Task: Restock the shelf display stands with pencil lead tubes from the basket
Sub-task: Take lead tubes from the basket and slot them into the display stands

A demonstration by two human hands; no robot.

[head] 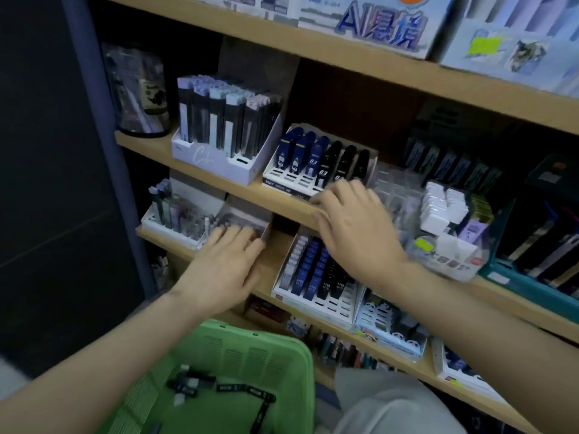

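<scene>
Above the basket (250,349), left hand (219,270) and right hand (354,236) at the shelves (250,195)

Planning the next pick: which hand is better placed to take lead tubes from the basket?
Probably left: the left hand sits lower, above the basket, apparently empty; the right hand is at the higher stand.

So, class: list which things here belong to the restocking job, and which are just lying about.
Job: green basket, loose tubes inside it, upper tube stand, lower tube stand, left hand, right hand.
Lying about: clear tub, blue-lettered box, clear pouch.
</scene>
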